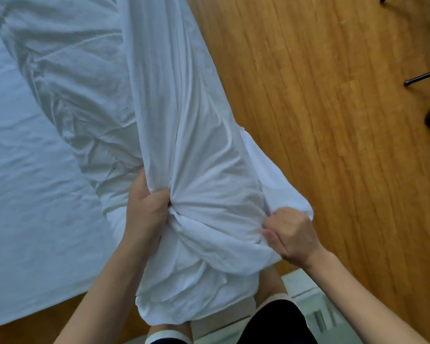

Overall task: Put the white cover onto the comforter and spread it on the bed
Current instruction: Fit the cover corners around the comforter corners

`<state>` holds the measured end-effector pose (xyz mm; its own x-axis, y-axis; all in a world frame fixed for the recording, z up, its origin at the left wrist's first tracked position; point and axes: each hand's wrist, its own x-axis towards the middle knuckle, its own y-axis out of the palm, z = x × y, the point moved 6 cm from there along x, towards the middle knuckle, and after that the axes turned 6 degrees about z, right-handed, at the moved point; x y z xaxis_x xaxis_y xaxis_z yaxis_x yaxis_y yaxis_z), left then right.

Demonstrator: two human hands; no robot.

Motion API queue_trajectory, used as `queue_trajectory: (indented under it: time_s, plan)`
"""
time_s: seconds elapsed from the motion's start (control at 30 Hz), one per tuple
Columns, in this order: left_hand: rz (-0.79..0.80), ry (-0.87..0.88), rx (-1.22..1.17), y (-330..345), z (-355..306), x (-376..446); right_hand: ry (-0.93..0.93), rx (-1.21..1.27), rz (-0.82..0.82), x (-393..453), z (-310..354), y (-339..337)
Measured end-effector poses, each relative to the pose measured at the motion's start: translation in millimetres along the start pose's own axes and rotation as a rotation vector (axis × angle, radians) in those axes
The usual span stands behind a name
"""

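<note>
Open wooden floor (320, 120) fills the frame's right, dark metal legs (423, 76) crowding its upper right corner, bunched white fabric (184, 145) blocking centre.

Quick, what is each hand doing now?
Left hand: grips the bunched white cover.
Right hand: grips the white cover's edge.

Soft, even daylight, bluish at the left of the frame; faint shadows; slight blur and perhaps wide-angle bending at the edges.
</note>
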<state>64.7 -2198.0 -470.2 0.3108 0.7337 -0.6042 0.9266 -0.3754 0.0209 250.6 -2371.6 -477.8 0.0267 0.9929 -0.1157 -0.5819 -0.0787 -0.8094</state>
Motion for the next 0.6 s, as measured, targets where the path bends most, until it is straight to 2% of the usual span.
queue_trajectory:
  time_s: [0.1,0.17,0.27,0.37,0.4,0.5,0.53,0.57,0.6]
  plan:
    - [-0.207,0.107,0.122,6,-3,-7,0.041,-0.079,0.067,-41,-12,20]
    - [-0.252,0.158,0.189,16,-3,-9,0.168,-0.023,0.133,-75,-15,44]
    - [-0.244,0.188,0.256,24,-1,-8,0.621,0.247,0.210,-103,-28,80]
    - [-0.208,0.162,0.316,23,2,-7,0.901,0.433,0.476,-92,-17,129]
    - [-0.196,0.156,0.333,22,3,-7,1.030,0.525,0.494,-82,-15,143]
    - [-0.174,0.148,0.356,22,3,-6,1.181,0.624,0.512,-40,-7,145]
    - [-0.170,0.149,0.358,22,2,-6,1.148,0.631,0.572,-31,-7,142]
    - [-0.164,0.151,0.361,21,2,-6,1.232,0.773,0.574,-26,-8,140]
    - [-0.153,0.159,0.365,21,2,-6,1.344,0.872,0.452,-31,-16,130]
